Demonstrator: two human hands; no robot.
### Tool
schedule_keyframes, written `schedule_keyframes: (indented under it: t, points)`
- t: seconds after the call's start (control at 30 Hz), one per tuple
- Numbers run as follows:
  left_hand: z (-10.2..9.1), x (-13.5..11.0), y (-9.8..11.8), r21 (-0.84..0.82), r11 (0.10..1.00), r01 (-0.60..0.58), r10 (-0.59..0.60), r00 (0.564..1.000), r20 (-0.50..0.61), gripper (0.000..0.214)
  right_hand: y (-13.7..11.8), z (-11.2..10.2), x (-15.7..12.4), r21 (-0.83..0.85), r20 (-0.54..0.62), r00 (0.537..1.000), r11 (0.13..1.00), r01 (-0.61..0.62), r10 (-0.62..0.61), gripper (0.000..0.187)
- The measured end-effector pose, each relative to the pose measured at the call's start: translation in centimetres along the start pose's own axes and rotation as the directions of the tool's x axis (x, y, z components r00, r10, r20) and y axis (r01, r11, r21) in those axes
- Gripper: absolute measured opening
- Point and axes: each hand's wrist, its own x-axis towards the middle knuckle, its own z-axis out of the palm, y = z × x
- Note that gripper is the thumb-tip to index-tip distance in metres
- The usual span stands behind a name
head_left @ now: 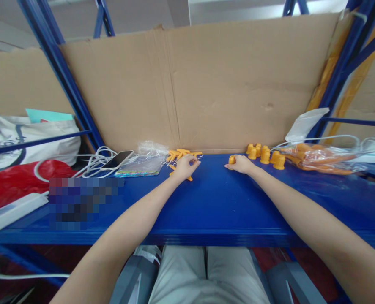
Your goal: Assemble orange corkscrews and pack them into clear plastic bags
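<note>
My right hand (pixel 242 164) is closed round an orange bell-shaped plastic cup (pixel 232 159), just above or on the blue tabletop. To its right stand several like orange cups (pixel 265 156) in a loose cluster. My left hand (pixel 186 167) has thumb and fingers pinched together; what they hold, if anything, is too small to make out. Behind and around that hand lie several small orange branched pieces (pixel 174 154) with thin metal chains or hooks. One orange piece (pixel 190 178) shows just below the hand, partly hidden by it.
Left on the blue table (pixel 219 207) are a clear plastic bag (pixel 143 162), a phone (pixel 118 160), white cables (pixel 94 164) and a red bag (pixel 25 179). A clear bag of orange parts (pixel 317 158) lies at right. A cardboard panel (pixel 238 84) closes the back.
</note>
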Motion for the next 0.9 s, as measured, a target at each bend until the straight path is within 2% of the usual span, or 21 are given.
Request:
schedule_keyframes:
  t: [0.07, 0.17, 0.47, 0.77, 0.9]
  points:
    - [-0.1, 0.1, 0.5, -0.056, 0.998, -0.03, 0.026, 0.997, -0.07, 0.006, -0.1, 0.0, 0.0, 0.001, -0.002, 1.0, 1.0, 0.004, -0.004, 0.027]
    - [-0.1, 0.3, 0.8, -0.138, 0.99, -0.015, -0.004, 0.991, -0.137, 0.007, -0.2, -0.1, -0.2, 0.003, 0.0, 1.0, 1.0, 0.009, -0.009, 0.025]
    - [0.8, 0.6, -1.3, -0.346, 0.92, 0.183, -0.221, 0.973, -0.071, 0.011, -0.2, -0.2, -0.2, -0.006, 0.011, 1.0, 1.0, 0.014, -0.014, 0.025]
    - [1.0, 0.7, -1.3, -0.439, 0.863, 0.249, -0.298, 0.954, -0.044, 0.011, -0.3, -0.3, -0.3, 0.008, 0.027, 0.999, 1.0, 0.022, -0.022, 0.024]
    - [1.1, 0.7, -1.2, -0.499, 0.82, 0.281, -0.319, 0.948, 0.01, 0.021, -0.4, -0.5, -0.4, 0.009, 0.032, 0.999, 1.0, 0.01, -0.01, 0.025]
